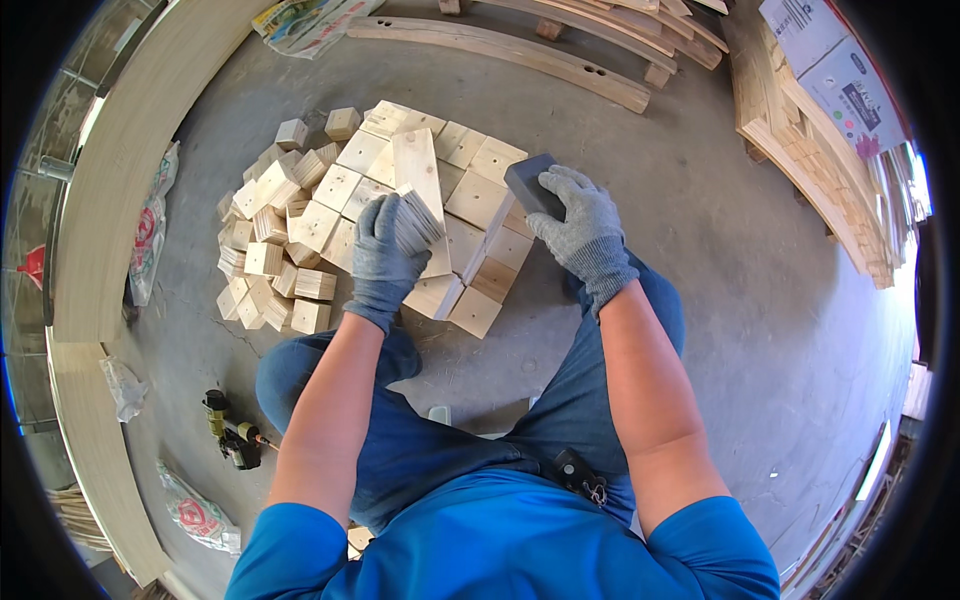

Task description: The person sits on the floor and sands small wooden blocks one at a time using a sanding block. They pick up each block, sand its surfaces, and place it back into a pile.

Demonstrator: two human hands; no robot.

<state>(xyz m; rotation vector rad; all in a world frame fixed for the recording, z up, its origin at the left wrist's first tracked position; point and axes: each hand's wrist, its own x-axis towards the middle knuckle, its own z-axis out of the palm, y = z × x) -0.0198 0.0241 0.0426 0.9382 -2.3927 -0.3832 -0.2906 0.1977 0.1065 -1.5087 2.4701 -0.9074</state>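
My left hand [385, 262], in a grey knit glove, grips a plywood block [418, 224] whose layered, striped side faces up. My right hand [583, 225], gloved alike, is closed around a dark grey rectangular block [532, 182] and stays apart from the wood. Beneath the left hand, a pale flat board [417, 160] lies across rows of square wooden blocks [478, 200] set close together, many with a small hole in the top face. To their left, loose wooden blocks [268, 228] are heaped on the floor.
A cordless drill [235, 432] lies at the lower left. Long pale boards [130, 180] line the left side, with plastic bags [195, 508] near them. Wooden beams [500, 50] cross the far floor. Stacked timber [805, 160] carries a carton [848, 85] at the right.
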